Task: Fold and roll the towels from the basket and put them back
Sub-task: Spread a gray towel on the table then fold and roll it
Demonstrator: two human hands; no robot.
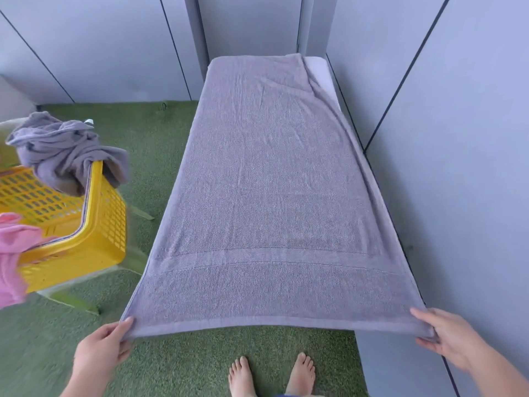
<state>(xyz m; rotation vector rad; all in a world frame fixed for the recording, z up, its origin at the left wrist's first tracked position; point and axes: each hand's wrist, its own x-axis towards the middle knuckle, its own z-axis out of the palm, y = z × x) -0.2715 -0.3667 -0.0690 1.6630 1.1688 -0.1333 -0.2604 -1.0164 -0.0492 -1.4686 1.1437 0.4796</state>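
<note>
A large grey-purple towel [266,181] lies spread flat along a narrow white bench [319,68], covering nearly all of it. My left hand [100,348] pinches the towel's near left corner. At the near right corner, my right hand [446,336] pinches the hem, and the near edge hangs stretched between both hands, past the bench's end. A yellow plastic basket [94,233] stands to the left. A crumpled grey towel [65,150] is draped over its rim, and a pink towel [14,253] hangs at its near left side.
Grey wall panels [458,138] run close along the bench's right side and behind it. Green artificial turf [160,156] covers the floor between basket and bench. My bare feet [272,373] stand at the bench's near end.
</note>
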